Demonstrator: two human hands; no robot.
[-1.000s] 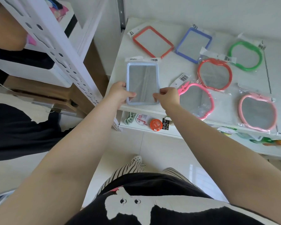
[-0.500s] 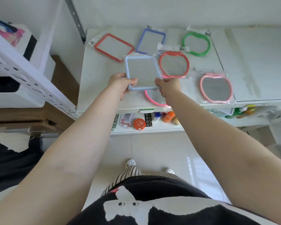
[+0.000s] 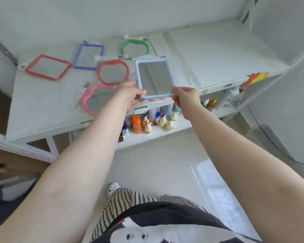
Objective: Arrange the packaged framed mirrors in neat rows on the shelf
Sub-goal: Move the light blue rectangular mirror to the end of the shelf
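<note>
Both hands hold a light blue rectangular framed mirror [image 3: 154, 78] in its clear wrap above the front of the white shelf [image 3: 42, 118]. My left hand [image 3: 130, 94] grips its near left corner and my right hand [image 3: 185, 98] its near right corner. Flat on the shelf lie an orange-red square mirror [image 3: 48, 67], a dark blue rectangular one [image 3: 89, 57], a green rounded one [image 3: 135, 48], a red apple-shaped one [image 3: 113, 71] and a pink one [image 3: 95, 99]. Another pink mirror seen earlier is hidden behind the held one.
The shelf's right half [image 3: 218, 55] lies bare. Below, a lower shelf carries an orange bottle [image 3: 136, 124] and several pump bottles [image 3: 162, 120]. Red and yellow items [image 3: 254, 78] hang at the shelf's right end. A wall stands at the right, tiled floor underfoot.
The light blue mirror has been lifted off the shelf's front left and carried rightward in both hands, past the pink and red mirrors. The view has swung right along the shelf.
</note>
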